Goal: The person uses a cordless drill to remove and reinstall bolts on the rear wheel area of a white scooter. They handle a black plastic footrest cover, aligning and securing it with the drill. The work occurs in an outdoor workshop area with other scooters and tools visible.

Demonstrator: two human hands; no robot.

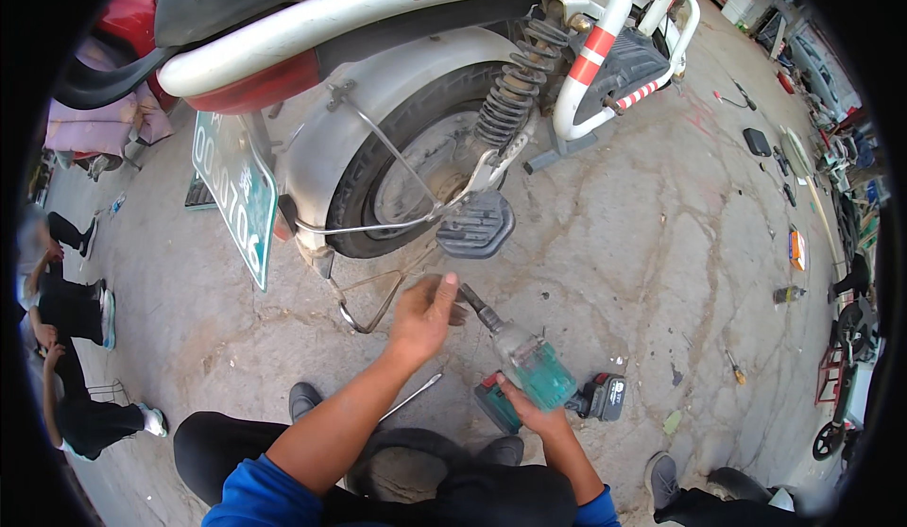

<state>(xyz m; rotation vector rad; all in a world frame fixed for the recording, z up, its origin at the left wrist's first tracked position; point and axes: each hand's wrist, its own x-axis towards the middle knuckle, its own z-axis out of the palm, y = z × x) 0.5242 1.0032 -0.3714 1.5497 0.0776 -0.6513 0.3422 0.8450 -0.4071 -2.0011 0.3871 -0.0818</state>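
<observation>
My right hand (pixel 534 406) grips a teal cordless impact wrench (pixel 539 366) by its handle; a dark socket (pixel 472 298) points up and left from its nose. Beside the socket's tip is my left hand (pixel 422 319), thumb raised and apart from partly hidden fingers, with nothing visible in it. Just beyond stands a white electric scooter (pixel 354 22). Its rear wheel (pixel 416 163), coil shock absorber (pixel 520 83) and black ridged foot pad (pixel 477 225) face me. A bent metal stand (pixel 364 314) reaches the ground close to my left hand.
A metal rod-like tool (pixel 411 397) lies by my feet; a black battery pack (pixel 605 397) lies right of the impact wrench. Farther right are a screwdriver (pixel 736 368), an orange box (pixel 797 250) and a small bottle (pixel 788 295). People stand at the left (pixel 80 338) and lower right (pixel 666 484).
</observation>
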